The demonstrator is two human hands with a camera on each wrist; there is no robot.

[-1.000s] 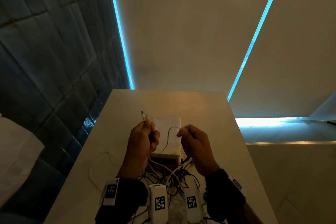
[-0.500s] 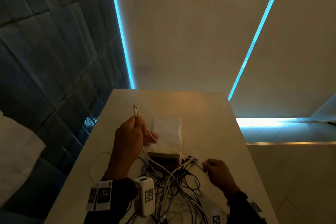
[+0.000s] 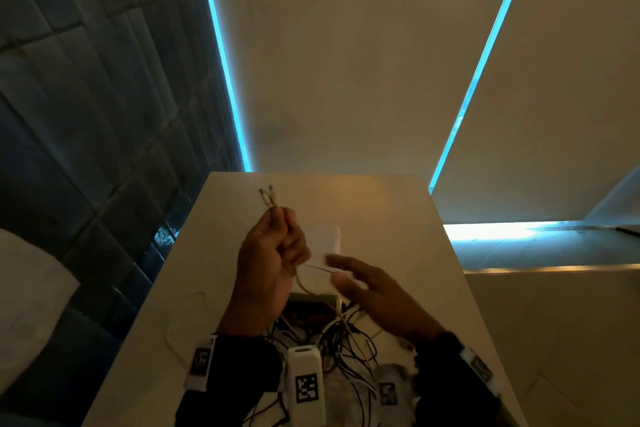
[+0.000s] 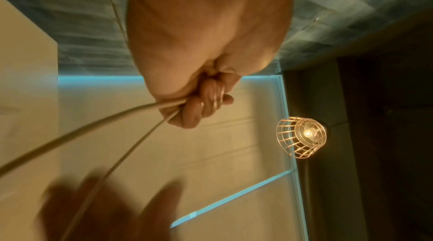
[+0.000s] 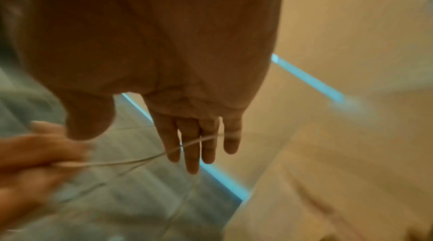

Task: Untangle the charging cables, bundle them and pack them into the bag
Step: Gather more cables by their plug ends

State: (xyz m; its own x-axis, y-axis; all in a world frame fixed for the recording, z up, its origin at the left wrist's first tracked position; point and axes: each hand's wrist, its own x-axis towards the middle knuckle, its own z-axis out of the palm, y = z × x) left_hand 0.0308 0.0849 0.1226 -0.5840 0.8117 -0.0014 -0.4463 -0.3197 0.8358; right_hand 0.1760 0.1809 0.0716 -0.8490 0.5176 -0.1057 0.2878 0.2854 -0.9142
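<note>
I seem to be in a styled room: padded wall panels (image 3: 86, 97), blue light strips (image 3: 225, 62), caged lamp (image 4: 302, 137).

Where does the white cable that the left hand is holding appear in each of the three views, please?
Head: white cable pokes up from the left hand, both plug ends above the fist, centre-left.
Left wrist: two strands run from the curled fingers towards lower left.
Right wrist: a thin loop crosses the right hand's straight fingers, lower centre.
Shared landmark: the blue light strip.
</note>
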